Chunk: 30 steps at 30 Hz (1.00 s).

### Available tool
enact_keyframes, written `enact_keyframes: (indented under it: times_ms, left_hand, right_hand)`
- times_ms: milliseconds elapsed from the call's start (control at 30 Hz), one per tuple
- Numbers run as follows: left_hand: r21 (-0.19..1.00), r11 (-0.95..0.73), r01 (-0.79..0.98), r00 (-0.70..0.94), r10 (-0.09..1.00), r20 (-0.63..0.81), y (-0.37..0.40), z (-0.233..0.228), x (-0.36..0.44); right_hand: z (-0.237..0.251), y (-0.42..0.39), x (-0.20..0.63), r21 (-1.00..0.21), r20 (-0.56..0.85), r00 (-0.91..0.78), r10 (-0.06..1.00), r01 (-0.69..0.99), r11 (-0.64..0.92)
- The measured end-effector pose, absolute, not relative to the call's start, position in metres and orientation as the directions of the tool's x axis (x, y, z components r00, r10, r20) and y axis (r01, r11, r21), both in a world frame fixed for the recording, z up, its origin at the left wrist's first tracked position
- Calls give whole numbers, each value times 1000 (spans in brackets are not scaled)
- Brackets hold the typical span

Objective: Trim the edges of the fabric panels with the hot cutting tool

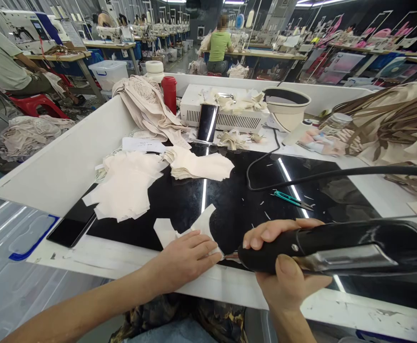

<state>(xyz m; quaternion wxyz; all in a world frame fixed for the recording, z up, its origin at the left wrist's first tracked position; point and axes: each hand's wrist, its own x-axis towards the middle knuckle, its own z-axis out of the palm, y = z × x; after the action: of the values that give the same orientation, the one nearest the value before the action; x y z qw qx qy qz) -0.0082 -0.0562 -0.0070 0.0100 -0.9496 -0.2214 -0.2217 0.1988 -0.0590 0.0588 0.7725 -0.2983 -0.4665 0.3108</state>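
Observation:
My left hand [192, 259] lies with its fingers flat over a cream cut fabric piece [202, 224] at the front edge of the black glossy surface [237, 200]. My right hand [287, 267] is wrapped round a thick black corded hand tool [337, 245]. Its narrow metal tip [232, 257] points left and sits close to the fabric's right edge, by my left fingertips; I cannot tell whether it touches. Behind the left hand are a stack of pale fabric pieces [126, 183] and a second, neater stack [199, 164].
Teal thread snips [292, 200] and scraps lie right of centre, below a black cable [262, 164]. A phone [72, 226] rests at the left. Behind stand a white box [226, 119], a red bottle [169, 94] and a cream bin [287, 109]. Brown strips [390, 119] are heaped at right.

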Motion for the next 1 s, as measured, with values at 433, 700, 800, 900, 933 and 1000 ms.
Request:
enact_keyframes:
  times_ms: [433,700,800,900,933,1000]
  left_hand:
    - [63,-892,448,793,429,433,-59,1,-9]
    - [109,-885,452,796,455,400,-60,-7,-13]
    - [114,-886,450,797,456,396,-60,-7,-13]
    - [124,-885,449,792,459,403,-60,-6,-13]
    - [129,-885,448,789,459,408,-60,-6,-13]
    - [141,-884,445,784,461,415,-60,-6,-13]
  right_hand:
    - [59,-60,202,-762,540,349,766,-183,621]
    - [61,-60,200,-772,524,362,771,-181,610]
    - [61,-60,199,-774,518,381,766,-173,609]
    - [60,-57,198,-762,519,422,744,-165,626]
    - [60,-55,198,-756,519,431,738,-170,632]
    - [60,-52,197,-750,509,437,742,-198,631]
